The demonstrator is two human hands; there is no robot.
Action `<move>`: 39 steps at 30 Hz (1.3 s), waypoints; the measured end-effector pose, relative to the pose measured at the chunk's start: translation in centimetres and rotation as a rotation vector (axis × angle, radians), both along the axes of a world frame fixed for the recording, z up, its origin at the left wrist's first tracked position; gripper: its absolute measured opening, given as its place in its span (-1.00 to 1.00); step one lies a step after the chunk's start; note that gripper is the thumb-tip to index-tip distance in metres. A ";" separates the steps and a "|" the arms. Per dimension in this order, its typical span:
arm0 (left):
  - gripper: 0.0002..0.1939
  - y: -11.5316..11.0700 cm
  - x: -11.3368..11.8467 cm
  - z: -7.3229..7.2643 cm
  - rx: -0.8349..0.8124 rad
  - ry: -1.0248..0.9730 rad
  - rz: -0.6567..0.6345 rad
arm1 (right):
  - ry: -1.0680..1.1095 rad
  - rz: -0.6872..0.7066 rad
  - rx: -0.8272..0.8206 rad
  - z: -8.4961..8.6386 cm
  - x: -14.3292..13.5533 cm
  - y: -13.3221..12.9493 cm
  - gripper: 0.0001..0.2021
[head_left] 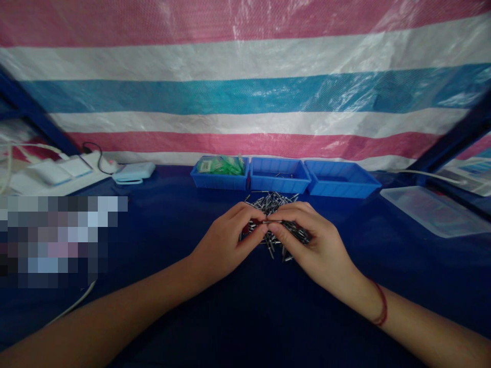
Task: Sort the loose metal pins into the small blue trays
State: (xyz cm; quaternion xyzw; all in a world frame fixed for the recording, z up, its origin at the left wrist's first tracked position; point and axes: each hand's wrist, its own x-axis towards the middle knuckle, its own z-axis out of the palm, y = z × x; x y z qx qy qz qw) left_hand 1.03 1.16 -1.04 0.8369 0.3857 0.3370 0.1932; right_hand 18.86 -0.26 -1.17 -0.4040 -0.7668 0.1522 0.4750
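Note:
My left hand (pixel 224 240) and my right hand (pixel 316 243) meet fingertip to fingertip at the middle of the blue table. Between the pinched thumbs and index fingers is a thin metal pin (pixel 273 222), mostly covered by the fingers. Its exact kind is too small to make out. Under and behind the fingers lies a loose pile of similar slim metal pins (pixel 272 202), dark and silvery, pointing every way. Part of the pile is hidden by both hands.
Behind the pile stand three blue bins: one (pixel 219 180) with green packets (pixel 226 165), a middle one (pixel 279 184) with a few pins, and a right one (pixel 341 188). A clear plastic lid (pixel 433 212) lies right. Left are a power strip (pixel 65 171) and a light-blue case (pixel 134 172).

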 end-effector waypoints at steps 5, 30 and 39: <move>-0.95 0.0 0.0 0.1 0.030 -0.017 0.025 | 0.012 -0.040 -0.002 -0.1 0.0 0.0 -0.97; -0.80 0.4 -1.3 2.0 0.174 0.121 0.049 | -0.219 -0.414 0.275 2.0 3.9 4.7 -0.87; -0.74 2.5 -6.0 5.2 -0.011 0.520 0.173 | -0.434 -0.559 0.266 1.5 5.6 9.0 -0.74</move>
